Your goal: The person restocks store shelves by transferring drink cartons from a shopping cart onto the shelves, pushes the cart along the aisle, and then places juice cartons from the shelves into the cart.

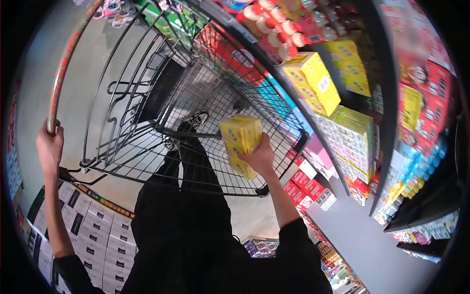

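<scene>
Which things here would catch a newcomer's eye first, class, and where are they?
Probably the bright yellow pack in the right hand, near the middle, seen against the black wire cart. Next, the cart's orange handle at upper left, gripped by the left hand. Then the crowded, colourful shelves along the right side.

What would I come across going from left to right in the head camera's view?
Left hand on the cart handle → black-and-white sneakers → yellow pack in the right hand → yellow carton on the shelf → yellow price sign.
</scene>
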`<state>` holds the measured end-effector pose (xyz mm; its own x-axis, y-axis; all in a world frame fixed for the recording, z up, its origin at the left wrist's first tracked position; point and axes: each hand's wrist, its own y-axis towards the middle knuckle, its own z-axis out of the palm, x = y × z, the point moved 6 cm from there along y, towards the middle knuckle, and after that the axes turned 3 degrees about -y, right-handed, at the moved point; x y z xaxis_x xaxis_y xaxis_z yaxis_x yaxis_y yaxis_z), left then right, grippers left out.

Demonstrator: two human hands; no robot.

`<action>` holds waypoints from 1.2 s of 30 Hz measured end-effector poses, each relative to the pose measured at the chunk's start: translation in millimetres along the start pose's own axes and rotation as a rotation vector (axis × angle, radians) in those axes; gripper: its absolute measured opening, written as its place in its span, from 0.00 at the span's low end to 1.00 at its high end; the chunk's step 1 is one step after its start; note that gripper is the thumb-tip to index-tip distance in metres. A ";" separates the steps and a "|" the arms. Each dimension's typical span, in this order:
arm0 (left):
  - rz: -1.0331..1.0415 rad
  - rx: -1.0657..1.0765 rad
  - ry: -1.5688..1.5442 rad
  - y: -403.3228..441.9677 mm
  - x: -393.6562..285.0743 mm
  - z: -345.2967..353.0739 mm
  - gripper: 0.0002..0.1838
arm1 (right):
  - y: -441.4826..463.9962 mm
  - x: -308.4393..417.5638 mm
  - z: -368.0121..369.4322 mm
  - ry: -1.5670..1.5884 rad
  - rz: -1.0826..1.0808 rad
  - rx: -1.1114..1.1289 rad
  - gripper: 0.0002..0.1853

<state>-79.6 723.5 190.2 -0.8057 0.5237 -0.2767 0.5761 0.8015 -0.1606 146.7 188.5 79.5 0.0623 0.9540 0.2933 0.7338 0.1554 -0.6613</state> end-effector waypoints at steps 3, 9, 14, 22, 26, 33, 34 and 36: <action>-0.012 0.028 -0.022 -2.2 -9.3 -4.2 0.09 | -42.1 49.2 -78.3 0.038 -0.129 -0.058 0.44; 0.003 0.025 -0.028 -2.4 -15.1 -4.7 0.09 | -47.8 107.7 -206.4 -0.316 -0.388 -0.447 0.34; 0.005 -0.009 -0.010 -8.6 -26.2 -12.4 0.09 | -7.3 129.6 -259.3 -0.541 -0.481 -0.503 0.35; -0.045 0.027 0.063 -8.2 -27.9 -14.5 0.10 | 45.9 114.6 -262.5 -0.329 -0.163 -0.050 0.32; -0.065 0.036 0.052 -4.9 -19.7 -8.1 0.19 | 49.2 112.3 -277.0 -0.489 -0.522 -0.459 0.31; -0.083 0.017 0.095 -5.8 -21.1 -11.6 0.20 | 54.4 73.4 -237.9 -0.446 -0.384 -0.590 0.46; -0.075 0.019 0.105 -6.3 -23.5 -12.7 0.19 | 37.6 82.0 -239.2 -0.496 -0.423 -0.762 0.44; -0.047 0.003 0.093 -8.2 -29.5 -15.7 0.17 | 39.1 76.5 -243.5 -0.483 -0.425 -0.734 0.42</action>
<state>-62.7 706.0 214.6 -0.8412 0.5101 -0.1794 0.5375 0.8250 -0.1744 344.9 205.0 244.2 -0.4688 0.8832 -0.0153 0.8802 0.4685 0.0761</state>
